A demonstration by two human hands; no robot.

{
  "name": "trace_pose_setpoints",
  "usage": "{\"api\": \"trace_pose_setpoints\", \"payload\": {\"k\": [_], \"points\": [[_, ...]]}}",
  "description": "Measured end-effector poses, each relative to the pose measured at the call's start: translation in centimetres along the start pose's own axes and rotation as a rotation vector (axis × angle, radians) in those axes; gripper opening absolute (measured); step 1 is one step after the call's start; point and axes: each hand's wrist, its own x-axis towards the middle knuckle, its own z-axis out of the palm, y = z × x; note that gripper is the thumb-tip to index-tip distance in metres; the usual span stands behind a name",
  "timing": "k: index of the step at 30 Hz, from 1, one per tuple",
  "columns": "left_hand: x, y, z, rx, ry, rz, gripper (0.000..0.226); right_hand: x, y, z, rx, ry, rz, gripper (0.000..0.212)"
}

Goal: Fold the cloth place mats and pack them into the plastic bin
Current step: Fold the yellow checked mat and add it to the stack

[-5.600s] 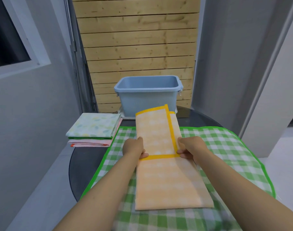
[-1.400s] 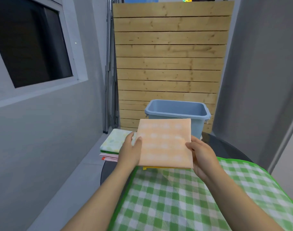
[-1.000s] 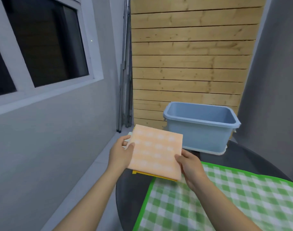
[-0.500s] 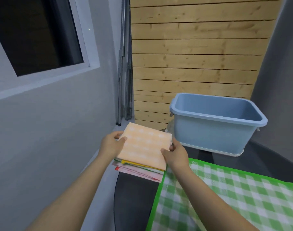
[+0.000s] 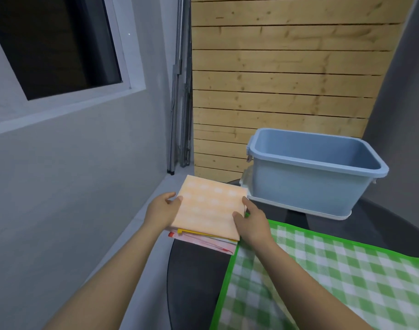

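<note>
1. Orange checked folded cloth mat (image 5: 210,208) sits atop the folded stack (image 5: 203,241), at nine o'clock of the blue plastic bin (image 5: 308,182)
2. Left hand (image 5: 162,211) and right hand (image 5: 250,220) clasp its sides
3. Best to square the edges before letting go

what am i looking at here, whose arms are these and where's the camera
The camera sits on a person's head, looking down, so the two bare arms are theirs. The left hand and right hand grip opposite edges of a folded orange checked cloth mat, which lies on top of a small stack of other folded mats. They rest on a dark round table. An unfolded green checked mat lies nearby, and behind it stands a pale blue plastic bin, nothing visible inside.
</note>
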Motion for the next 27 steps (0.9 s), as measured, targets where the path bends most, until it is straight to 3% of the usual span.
{"api": "trace_pose_setpoints", "payload": {"k": [14, 20, 27], "points": [[-10.0, 3.9, -2.7, -0.037, 0.048, 0.204, 0.045, -8.2, -2.1, -5.0, 0.079, 0.025, -0.083, 0.053], [-16.0, 3.4, -1.1, -0.049, -0.074, 0.23, 0.034, -13.4, 1.3, -8.3, -0.007, 0.006, -0.058, 0.05], [-20.4, 1.0, 0.6, 0.12, -0.219, 0.224, 0.031, -18.2, 8.2, -12.5, -0.15, -0.038, 0.06, 0.047]]}}
